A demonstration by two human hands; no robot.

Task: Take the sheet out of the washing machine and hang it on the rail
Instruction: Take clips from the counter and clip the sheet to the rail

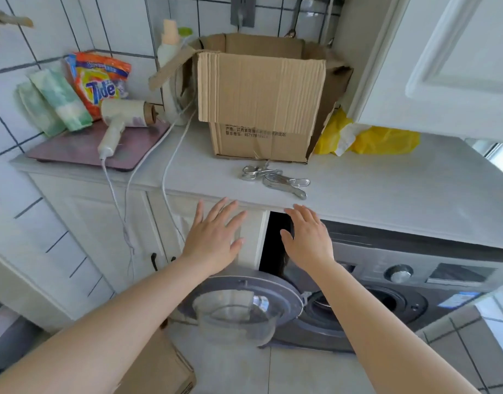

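A grey front-loading washing machine (409, 268) stands under the white countertop (386, 194). Its round door (239, 305) hangs swung open to the left, and the dark drum opening (381, 302) shows behind my right forearm. No sheet is visible inside the drum from here, and no rail is in view. My left hand (213, 240) is stretched out flat with spread fingers in front of the white cabinet panel, holding nothing. My right hand (308, 240) is also flat and empty, just below the counter edge above the machine.
On the counter stand an open cardboard box (261, 95), several metal clips (275, 177), a yellow plastic bag (383, 140), a hair dryer (122, 118) with hanging cords, and a Tide bag (101, 83). A white cupboard (443, 61) overhangs at upper right. Another cardboard box (159, 368) sits on the floor.
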